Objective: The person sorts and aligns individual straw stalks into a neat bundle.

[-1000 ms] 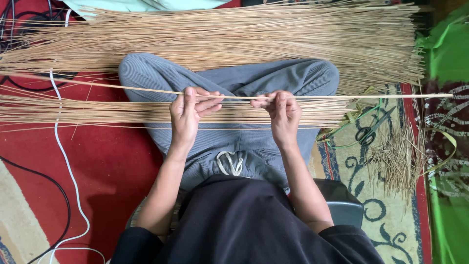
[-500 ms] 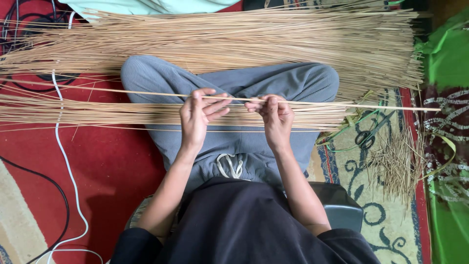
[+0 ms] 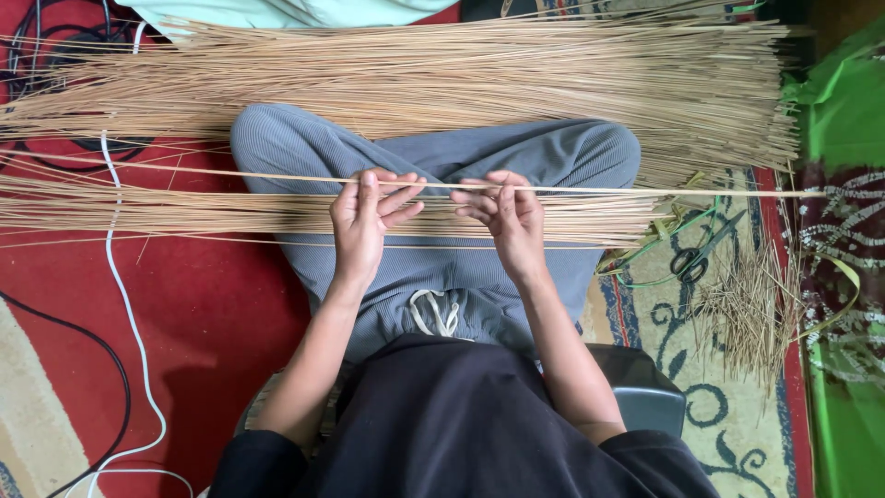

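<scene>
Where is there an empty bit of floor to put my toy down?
The red carpet left of the knee, between the white cable and the grey trousers, is bare. The patterned rug below the scissors has a small gap. The big stick pile and the lap bundle crowd everything else.

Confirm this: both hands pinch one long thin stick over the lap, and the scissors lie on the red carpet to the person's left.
Not quite. The left hand and right hand do pinch the stick, but the head view shows the scissors on the patterned rug to the person's right.
</scene>
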